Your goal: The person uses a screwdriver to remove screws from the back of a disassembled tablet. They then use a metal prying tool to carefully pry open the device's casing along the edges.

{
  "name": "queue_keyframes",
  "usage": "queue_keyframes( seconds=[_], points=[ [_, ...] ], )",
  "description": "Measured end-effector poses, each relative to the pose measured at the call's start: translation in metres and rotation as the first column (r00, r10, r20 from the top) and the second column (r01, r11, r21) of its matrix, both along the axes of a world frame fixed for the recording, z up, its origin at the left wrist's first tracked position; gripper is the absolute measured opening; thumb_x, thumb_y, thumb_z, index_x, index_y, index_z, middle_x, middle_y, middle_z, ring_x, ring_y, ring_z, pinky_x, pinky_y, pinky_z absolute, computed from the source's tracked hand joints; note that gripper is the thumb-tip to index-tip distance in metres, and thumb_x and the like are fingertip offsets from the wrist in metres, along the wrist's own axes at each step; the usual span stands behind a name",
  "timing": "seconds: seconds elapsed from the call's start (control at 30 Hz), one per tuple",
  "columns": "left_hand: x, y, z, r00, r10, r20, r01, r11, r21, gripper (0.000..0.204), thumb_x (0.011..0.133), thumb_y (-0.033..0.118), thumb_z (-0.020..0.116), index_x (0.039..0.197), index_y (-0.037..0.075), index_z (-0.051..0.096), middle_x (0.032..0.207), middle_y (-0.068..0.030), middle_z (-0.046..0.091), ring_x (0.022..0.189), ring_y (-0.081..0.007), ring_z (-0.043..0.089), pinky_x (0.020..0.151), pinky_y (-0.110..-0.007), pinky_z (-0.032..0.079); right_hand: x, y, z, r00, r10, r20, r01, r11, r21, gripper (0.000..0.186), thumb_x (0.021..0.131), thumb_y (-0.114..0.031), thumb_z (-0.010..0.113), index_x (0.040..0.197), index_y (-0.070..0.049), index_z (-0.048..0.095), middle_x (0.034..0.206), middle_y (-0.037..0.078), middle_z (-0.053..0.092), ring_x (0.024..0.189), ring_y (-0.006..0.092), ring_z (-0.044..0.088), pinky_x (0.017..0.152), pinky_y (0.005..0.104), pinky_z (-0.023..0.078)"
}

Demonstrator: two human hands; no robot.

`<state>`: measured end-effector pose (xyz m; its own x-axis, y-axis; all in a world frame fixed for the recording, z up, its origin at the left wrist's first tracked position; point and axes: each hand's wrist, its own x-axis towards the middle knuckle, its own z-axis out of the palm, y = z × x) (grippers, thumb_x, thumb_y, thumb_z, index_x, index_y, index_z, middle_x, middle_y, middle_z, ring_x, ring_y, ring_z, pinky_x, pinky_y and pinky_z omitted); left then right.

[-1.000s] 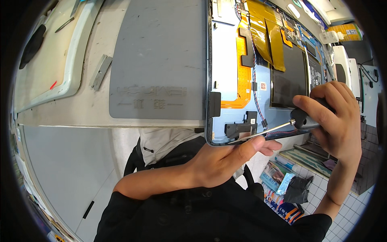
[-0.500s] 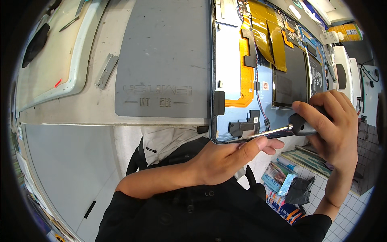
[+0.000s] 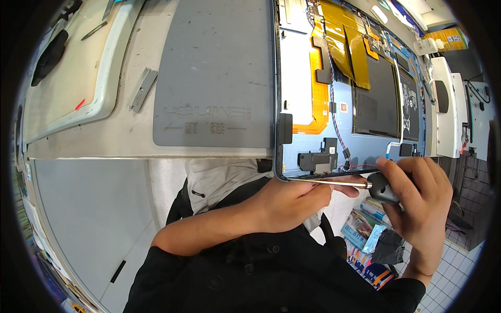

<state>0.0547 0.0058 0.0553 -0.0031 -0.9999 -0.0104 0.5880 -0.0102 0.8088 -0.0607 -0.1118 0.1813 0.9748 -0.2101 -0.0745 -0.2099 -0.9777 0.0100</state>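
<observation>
An opened tablet with a blue inner frame lies at the table's front edge, its near side overhanging. Inside show a dark battery, yellow film and a thin twisted wire. My right hand is closed round the dark bulbous handle of a screwdriver-like tool. Its slim metal shaft runs left along the tablet's near rim, the tip by the near left corner. My left hand grips that rim from below, thumb bent beside the shaft; some fingers are hidden behind it.
A grey mat covers the table left of the tablet. Beyond it are a small metal block and a pale tray with a blade-like tool. A white device stands at right; packages lie below the table.
The tool's handle has moved left and down with my right hand, laying the shaft flatter along the rim. My left thumb has bent in. A white cable beside the battery is now uncovered.
</observation>
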Motion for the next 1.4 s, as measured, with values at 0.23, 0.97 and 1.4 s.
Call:
queue_keyframes(
  seconds=[0.23, 0.97, 1.4],
  points=[
    [0.001, -0.002, -0.010, 0.997, -0.062, 0.039, 0.067, 0.985, -0.156, 0.035, 0.089, 0.010, 0.029, 0.123, 0.002, 0.038, 0.122, -0.0068, 0.045, 0.104, -0.0141, 0.047, 0.076, -0.022, 0.038, -0.008, 0.016, -0.002, 0.998, -0.064, -0.019, 0.064, 0.997, 0.035, 0.054, 0.049, -0.006, 0.062, 0.103, -0.009, 0.055, 0.072, 0.006, 0.048, 0.059, 0.0210, 0.047, 0.049, 0.0311, 0.037],
    [0.003, -0.005, -0.005, 0.992, -0.119, -0.045, 0.118, 0.993, -0.013, 0.034, 0.091, 0.017, 0.027, 0.116, 0.003, 0.045, 0.122, -0.0043, 0.045, 0.103, -0.0125, 0.046, 0.076, -0.021, 0.038, -0.012, 0.047, -0.011, 0.983, -0.182, -0.021, 0.181, 0.983, -0.019, 0.062, 0.052, -0.001, 0.066, 0.111, -0.001, 0.047, 0.076, 0.011, 0.051, 0.061, 0.0244, 0.051, 0.051, 0.0324, 0.042],
    [0.018, 0.008, -0.004, 0.992, -0.122, 0.014, 0.121, 0.993, 0.012, 0.034, 0.081, 0.000, 0.038, 0.114, -0.003, 0.044, 0.115, -0.0093, 0.050, 0.100, -0.0132, 0.049, 0.087, -0.026, 0.038, -0.010, 0.043, -0.011, 0.978, -0.204, -0.031, 0.206, 0.978, 0.046, 0.072, 0.047, -0.005, 0.071, 0.114, -0.001, 0.046, 0.068, 0.010, 0.047, 0.056, 0.0242, 0.048, 0.048, 0.0325, 0.039]
  ],
)
